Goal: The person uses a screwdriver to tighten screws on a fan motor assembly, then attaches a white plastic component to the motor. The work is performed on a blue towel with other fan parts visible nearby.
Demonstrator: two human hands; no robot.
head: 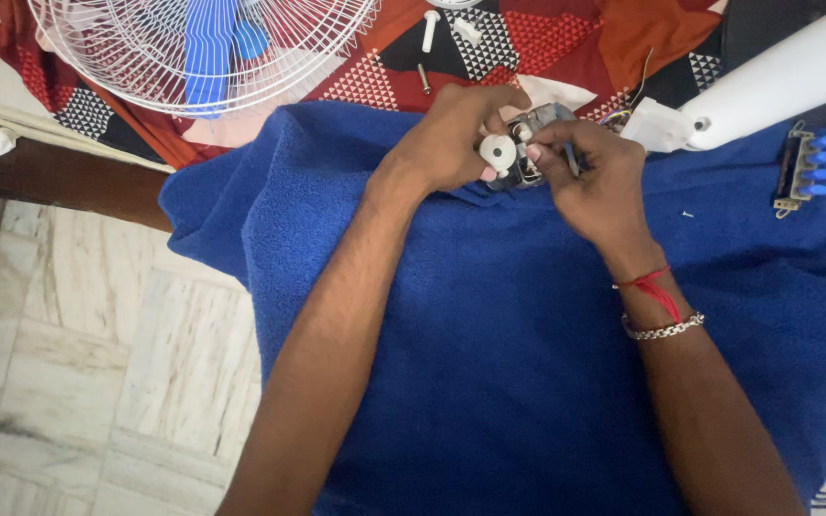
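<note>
Both hands: left hand (451, 139) and right hand (595, 177) closed around small fan motor (528, 143)

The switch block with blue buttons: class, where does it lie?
In the head view, the switch block lies far right on the blue towel, below the white fan housing, apart from both hands.

open towel (489, 363) near, fan grille (193, 43) beyond

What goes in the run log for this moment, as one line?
left hand: grips small motor assembly | right hand: pinches its side | under: blue towel | nearby: switch block, fan guard
</note>
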